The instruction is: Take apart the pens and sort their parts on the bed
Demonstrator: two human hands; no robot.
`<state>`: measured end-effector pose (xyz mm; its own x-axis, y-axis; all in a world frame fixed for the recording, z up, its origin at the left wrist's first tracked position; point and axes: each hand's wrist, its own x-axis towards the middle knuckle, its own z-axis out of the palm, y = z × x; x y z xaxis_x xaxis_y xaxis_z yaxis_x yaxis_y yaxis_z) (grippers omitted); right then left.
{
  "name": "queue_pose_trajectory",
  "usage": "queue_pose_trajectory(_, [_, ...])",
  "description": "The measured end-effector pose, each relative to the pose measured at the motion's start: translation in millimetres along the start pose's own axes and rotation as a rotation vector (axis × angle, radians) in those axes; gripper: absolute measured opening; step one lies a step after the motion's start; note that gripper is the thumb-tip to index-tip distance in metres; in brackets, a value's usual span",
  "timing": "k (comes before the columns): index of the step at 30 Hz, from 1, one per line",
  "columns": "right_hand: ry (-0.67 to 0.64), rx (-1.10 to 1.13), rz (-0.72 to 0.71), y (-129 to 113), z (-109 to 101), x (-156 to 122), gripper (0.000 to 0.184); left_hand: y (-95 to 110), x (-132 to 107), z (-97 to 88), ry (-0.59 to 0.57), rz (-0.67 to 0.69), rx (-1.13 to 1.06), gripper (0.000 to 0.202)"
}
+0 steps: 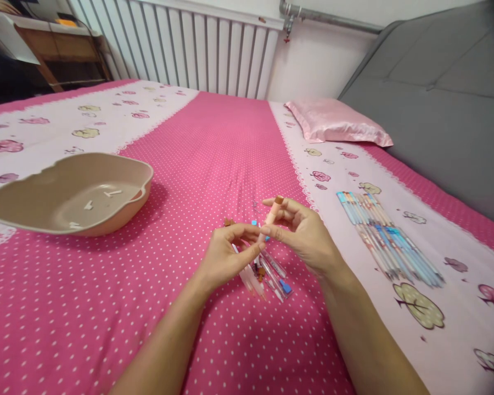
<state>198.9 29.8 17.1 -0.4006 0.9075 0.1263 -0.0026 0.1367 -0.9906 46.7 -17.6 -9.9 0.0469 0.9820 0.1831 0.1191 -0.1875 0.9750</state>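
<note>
A peach-coloured pen [274, 211] with a brown end slants up between my two hands. My left hand [233, 249] is closed, thumb and fingers pinching its lower end. Higher up, my right hand [302, 233] grips the same pen between thumb and fingers, the brown end rising above them. Under and just in front of my hands lies a loose pile of pen parts: clear tubes [274, 263], pale pink barrels [250, 278] and a blue piece [285, 286]. My left hand partly covers this pile.
On the left stands a beige basin [144, 189] with several small white pieces [89, 205] inside. Two overlapping rows of pens [389, 238] lie at the right. A pink pillow [337, 120] rests by the grey headboard [436, 82]; a radiator [189, 49] is behind the bed.
</note>
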Motion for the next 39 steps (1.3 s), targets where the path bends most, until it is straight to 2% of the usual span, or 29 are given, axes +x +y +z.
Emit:
queue_pose_trajectory(3, [-0.02,0.018,0.016,-2.8,0.6,-1.1,0.05,0.6,0.1,-0.1,0.003,-0.005,-0.007,0.019])
queue_pose_trajectory(7, [-0.145,0.146,0.013,-7.9,0.2,-3.3,0.04,-0.9,0.1,-0.9,-0.01,-0.02,-0.035,0.022])
queue_pose_trajectory(10, [-0.192,0.172,0.01,-8.7,-0.8,-3.6,0.038,-3.4,0.2,-1.4,-0.008,-0.011,-0.046,0.022])
queue_pose_trajectory(15, [-0.141,0.149,0.028,-4.2,-1.3,-1.5,0.037,-3.5,0.6,-1.5,0.003,-0.012,-0.044,0.021])
queue_pose_trajectory(21, [-0.044,0.079,0.02,-1.4,-1.2,-1.7,0.048,0.0,0.1,-0.9,0.01,-0.024,-0.046,0.023])
queue_pose_trajectory(27, [-0.198,0.17,0.03,-9.8,-0.2,-4.1,0.04,-1.9,0.1,-1.3,0.002,-0.023,-0.064,0.022])
queue_pose_trajectory(29, [-0.211,0.181,0.033,-9.4,-0.4,-4.0,0.038,-2.7,0.2,-1.5,0.003,-0.013,-0.059,0.021])
queue_pose_trajectory(36, [-0.069,0.116,0.035,-1.4,-0.2,-1.7,0.039,-0.6,-0.1,0.1,-0.011,-0.019,-0.051,0.022])
queue_pose_trajectory(39, [-0.055,0.12,0.041,-1.9,0.7,-1.8,0.042,0.1,-0.2,0.4,-0.007,-0.023,-0.049,0.023])
